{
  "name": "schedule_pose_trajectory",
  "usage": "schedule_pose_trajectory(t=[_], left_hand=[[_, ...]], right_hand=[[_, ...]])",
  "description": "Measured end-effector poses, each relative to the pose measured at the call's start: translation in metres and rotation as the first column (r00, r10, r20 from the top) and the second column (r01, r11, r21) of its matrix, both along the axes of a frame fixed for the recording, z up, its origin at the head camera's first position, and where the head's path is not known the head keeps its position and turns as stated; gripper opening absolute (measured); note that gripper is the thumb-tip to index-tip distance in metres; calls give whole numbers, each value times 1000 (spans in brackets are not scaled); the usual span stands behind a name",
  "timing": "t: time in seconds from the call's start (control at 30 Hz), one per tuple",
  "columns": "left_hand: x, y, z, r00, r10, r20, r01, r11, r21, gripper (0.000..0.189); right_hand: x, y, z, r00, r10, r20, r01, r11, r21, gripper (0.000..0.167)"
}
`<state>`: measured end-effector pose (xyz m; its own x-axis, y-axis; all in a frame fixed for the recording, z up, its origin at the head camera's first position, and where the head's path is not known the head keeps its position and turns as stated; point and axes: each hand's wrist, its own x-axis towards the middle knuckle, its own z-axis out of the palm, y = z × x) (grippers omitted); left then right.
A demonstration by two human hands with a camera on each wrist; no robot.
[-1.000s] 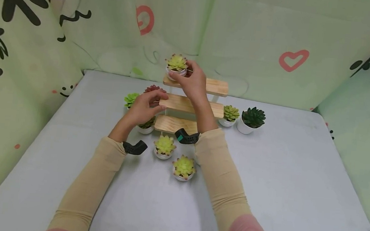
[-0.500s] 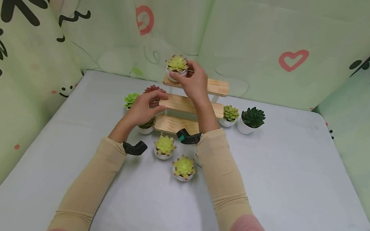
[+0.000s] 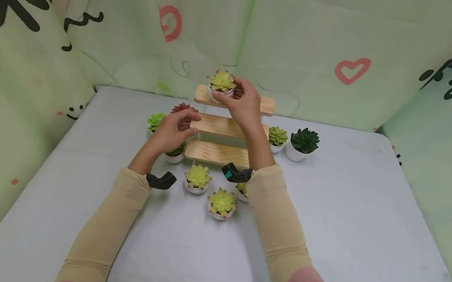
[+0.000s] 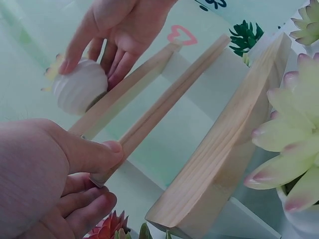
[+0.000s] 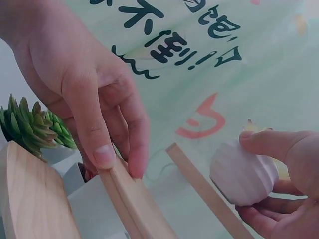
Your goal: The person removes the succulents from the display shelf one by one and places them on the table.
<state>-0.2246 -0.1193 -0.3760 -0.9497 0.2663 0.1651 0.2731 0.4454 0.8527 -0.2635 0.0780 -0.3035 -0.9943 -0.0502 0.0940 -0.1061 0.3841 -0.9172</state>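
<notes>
In the head view my right hand (image 3: pixel 245 104) grips a small white pot (image 4: pixel 79 87) with a yellow-green, pink-tipped succulent (image 3: pixel 221 81). The pot is at the top board (image 3: pixel 267 105) of a three-tier wooden stand, left of its middle; whether its base touches the wood I cannot tell. My left hand (image 3: pixel 172 132) pinches the left end of the middle board (image 3: pixel 223 126) between thumb and fingers, as the left wrist view also shows. Below lies the lowest board (image 3: pixel 217 153), its right end hidden by my right arm.
Yellow-green succulents (image 3: pixel 197 176) (image 3: pixel 222 202) stand in front of the stand, another (image 3: pixel 242 189) partly behind my right sleeve. To the right are a light green succulent (image 3: pixel 277 136) and a dark green one (image 3: pixel 305 141). Red (image 3: pixel 183 107) and green (image 3: pixel 156 120) plants stand left.
My right hand has moved the potted succulent a little to the right along the top board. My left hand keeps its pinch on the middle board. The head view has shifted slightly.
</notes>
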Motion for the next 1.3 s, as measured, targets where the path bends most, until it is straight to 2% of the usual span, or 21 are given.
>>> schedule_pose_trajectory(t=[0.23,0.37,0.67,1.07,1.3], left_hand=[[1,1,0,1000,7,-1,-7,1000,-11,32],[1,2,1,1000,10,-6,-10,1000,-16,31],[1,2,2,1000,18,1,-18,1000,-22,32],[3,-1,1,999,-8,35,7,999,35,34],[1,-1,-1,1000,-14,24,12,998,55,33]], right_hand=[[16,14,2,1000,-3,-20,3,1000,-29,67],[24,23,4,998,-8,-69,5,999,-39,64],[38,42,2,993,-31,-113,21,996,-84,69],[60,68,-2,990,-60,-124,55,998,-43,66],[69,80,-3,987,-74,-140,71,997,-28,67]])
